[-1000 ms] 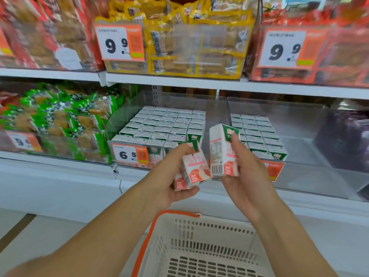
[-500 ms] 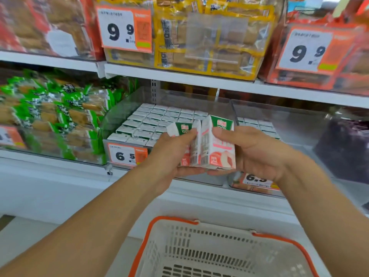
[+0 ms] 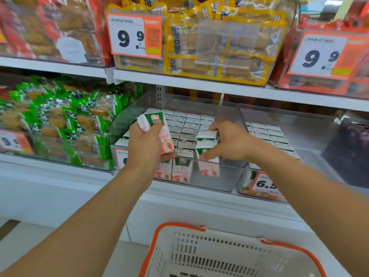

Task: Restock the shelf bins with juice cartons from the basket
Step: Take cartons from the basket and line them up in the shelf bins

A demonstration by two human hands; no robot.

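Note:
My left hand [image 3: 146, 145] grips two pink-and-green juice cartons [image 3: 159, 129] above the front left of a clear shelf bin [image 3: 229, 176]. My right hand [image 3: 231, 141] holds one juice carton [image 3: 206, 139] at the bin's front right corner and lowers it among the rows of cartons [image 3: 187, 124] that fill the bin. A second clear bin [image 3: 319, 156] to the right holds a few rows of the same cartons [image 3: 267, 132]. The white basket with orange rim [image 3: 199, 254] sits below my arms; the part I see of its inside is bare.
Green snack packs [image 3: 60, 120] fill the bin to the left. Yellow [image 3: 219, 43] and red [image 3: 50, 27] snack packs sit on the shelf above with 9.9 price tags [image 3: 134, 35]. A dark purple pack [image 3: 351, 148] stands at the far right. A 6.5 tag [image 3: 266, 183] hangs on the right bin.
My hands held the cartons pressed together in front of the bin. They have parted: the right hand took one carton down into the bin's front right, the left moved up and left.

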